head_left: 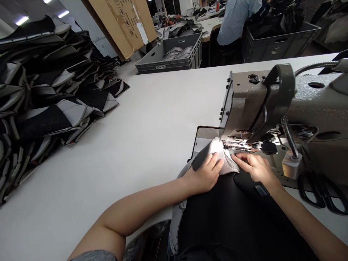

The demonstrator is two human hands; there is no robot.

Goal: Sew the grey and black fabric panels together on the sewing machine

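Note:
A black and grey fabric piece lies in front of me and runs up under the needle of a grey sewing machine. My left hand rests on the fabric left of the needle, its fingers curled and pressing the grey mesh part down. My right hand lies flat on the fabric just below the presser foot, fingers stretched toward the needle. The lamp lights the cloth at the needle.
A big pile of black and grey cut pieces fills the table's left side. Black scissors lie at the right by the machine. Grey crates, a cardboard sheet and another person stand beyond the white table.

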